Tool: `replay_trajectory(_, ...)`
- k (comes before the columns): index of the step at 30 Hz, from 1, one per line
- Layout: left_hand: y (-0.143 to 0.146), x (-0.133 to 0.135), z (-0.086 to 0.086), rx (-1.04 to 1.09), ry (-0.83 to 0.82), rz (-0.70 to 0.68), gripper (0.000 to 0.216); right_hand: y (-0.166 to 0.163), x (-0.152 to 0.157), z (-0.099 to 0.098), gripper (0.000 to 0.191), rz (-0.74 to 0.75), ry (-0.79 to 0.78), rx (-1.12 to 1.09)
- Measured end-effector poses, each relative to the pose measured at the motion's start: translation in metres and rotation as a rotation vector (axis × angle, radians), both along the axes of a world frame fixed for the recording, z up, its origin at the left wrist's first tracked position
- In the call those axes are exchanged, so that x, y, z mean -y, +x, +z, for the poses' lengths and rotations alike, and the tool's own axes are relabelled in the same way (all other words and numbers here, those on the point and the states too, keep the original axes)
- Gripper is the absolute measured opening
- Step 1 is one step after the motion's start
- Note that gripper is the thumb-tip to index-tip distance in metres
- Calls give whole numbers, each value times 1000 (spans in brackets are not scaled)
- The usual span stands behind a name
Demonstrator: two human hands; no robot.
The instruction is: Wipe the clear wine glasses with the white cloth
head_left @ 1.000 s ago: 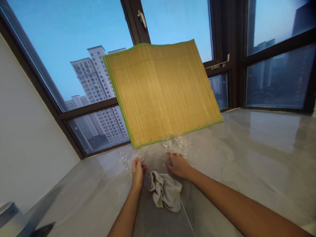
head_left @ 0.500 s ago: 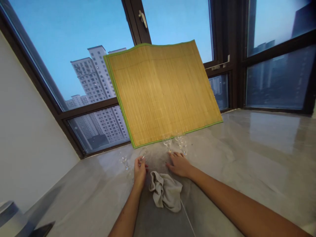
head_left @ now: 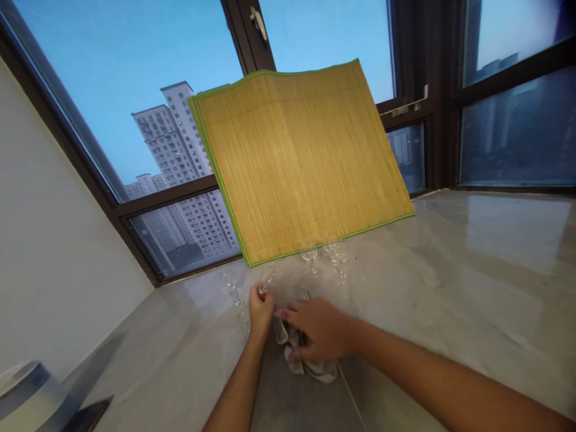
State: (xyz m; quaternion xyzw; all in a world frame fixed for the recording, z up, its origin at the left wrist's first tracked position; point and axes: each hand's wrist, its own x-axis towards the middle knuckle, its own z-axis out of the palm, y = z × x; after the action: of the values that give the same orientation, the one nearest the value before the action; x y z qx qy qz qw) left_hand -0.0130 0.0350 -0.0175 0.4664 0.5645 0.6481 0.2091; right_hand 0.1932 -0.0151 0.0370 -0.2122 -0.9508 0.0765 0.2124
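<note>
My left hand is closed around a small clear stemmed glass, most of which its fingers hide. My right hand is over a crumpled grey-beige cloth on the counter, thumb and fingers spread around its top. The hand covers much of the cloth, so whether they touch is unclear. Left of my left hand stands another clear stemmed glass. Beyond my hands, near the mat's lower edge, a stemmed glass stands beside a small group of similar glasses.
A bamboo mat with green edging leans against the dark-framed window at the back. The glossy grey stone counter carries everything. A white and grey rounded object is at the lower left, near a white wall.
My right hand has moved from near the far glasses back toward me, over the cloth. My left hand stays closed on the glass. The view has shifted slightly.
</note>
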Motion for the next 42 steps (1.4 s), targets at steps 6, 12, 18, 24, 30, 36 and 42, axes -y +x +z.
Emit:
replay_trajectory(6,1,1,1,-27,-22,12,44,1,-19,-15,51,-105,-15,103)
replay_trajectory(12,1,-1,-3,-83,-4,25,49,2,-32,-14,83,-609,-60,73)
replay_trajectory(18,5,4,-1,-260,71,24,48,-4,-27,-25,76,-687,-233,-41)
replay_trajectory(24,16,13,5,-305,34,-162,50,-2,-41,-25,77,-623,-227,-16)
replay_trajectory(30,12,11,4,-374,62,-49,46,4,-57,-24,72,-692,-216,-254)
replay_trajectory(36,17,14,5,-319,17,-195,46,2,-62,-28,63,-636,-230,-552)
replay_trajectory(42,19,14,6,-379,44,-162,46,-2,-49,-24,61,-580,-319,-542)
